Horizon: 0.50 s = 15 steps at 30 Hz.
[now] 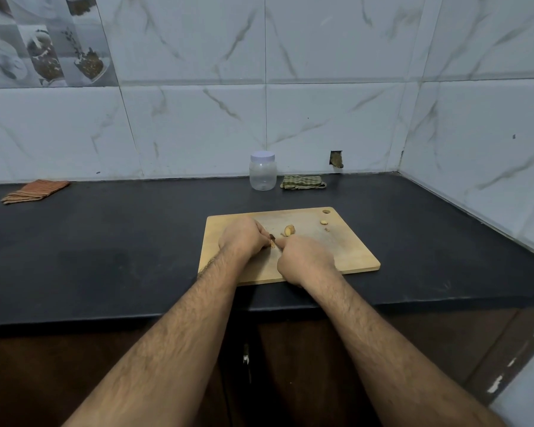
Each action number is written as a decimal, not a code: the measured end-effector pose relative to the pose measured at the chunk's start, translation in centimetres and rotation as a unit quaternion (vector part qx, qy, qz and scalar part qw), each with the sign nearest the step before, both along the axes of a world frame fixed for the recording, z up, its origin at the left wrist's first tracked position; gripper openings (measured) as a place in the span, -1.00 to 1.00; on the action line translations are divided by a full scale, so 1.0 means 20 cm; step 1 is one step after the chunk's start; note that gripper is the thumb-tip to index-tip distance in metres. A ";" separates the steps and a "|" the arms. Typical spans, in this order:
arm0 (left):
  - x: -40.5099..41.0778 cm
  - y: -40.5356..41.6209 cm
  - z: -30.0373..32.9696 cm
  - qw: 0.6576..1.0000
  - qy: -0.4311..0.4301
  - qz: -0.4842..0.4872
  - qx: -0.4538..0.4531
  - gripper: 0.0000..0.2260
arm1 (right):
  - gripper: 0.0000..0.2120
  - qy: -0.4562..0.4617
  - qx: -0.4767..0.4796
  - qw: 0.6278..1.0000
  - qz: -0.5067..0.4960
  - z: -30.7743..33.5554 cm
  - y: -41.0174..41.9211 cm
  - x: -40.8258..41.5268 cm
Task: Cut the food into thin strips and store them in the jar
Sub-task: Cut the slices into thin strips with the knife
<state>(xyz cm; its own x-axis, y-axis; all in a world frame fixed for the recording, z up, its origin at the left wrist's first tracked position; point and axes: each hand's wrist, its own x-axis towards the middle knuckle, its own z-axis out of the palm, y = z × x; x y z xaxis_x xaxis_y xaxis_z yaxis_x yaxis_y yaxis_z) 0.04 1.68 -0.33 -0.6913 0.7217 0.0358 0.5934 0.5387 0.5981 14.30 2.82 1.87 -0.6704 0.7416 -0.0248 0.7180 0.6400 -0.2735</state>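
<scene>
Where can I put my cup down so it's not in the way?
Bare counter lies between the orange cloth and the board, and right of the board. The board's middle is crowded: both hands and food pieces.

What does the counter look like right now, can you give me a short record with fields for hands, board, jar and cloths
left hand: curled on a small food piece
right hand: curled, apparently round a knife; blade barely visible
cutting board: wooden, holds a larger food chunk and small bits
jar: clear, lid on, looks empty, behind the board
cloths: green cloth beside the jar, orange cloth far left
</scene>
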 end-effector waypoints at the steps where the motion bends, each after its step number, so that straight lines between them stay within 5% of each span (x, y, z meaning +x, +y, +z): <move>1: 0.01 0.00 0.00 1.000 0.000 0.002 0.002 -0.83 | -0.54 0.003 -0.001 1.000 0.001 0.00 0.00 0.01; 15: 0.00 -0.01 -0.02 1.000 -0.016 0.009 0.014 -0.85 | -0.43 0.042 -0.009 0.999 -0.008 -0.03 -0.04 0.14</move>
<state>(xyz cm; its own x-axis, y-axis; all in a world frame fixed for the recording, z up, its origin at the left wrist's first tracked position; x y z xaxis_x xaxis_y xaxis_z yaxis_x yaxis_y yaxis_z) 0.10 1.50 -0.66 -0.7047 0.7087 0.0328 0.5639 0.5315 0.6321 17.16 1.96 1.27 -0.6595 0.7515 0.0177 0.7016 0.6238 -0.3445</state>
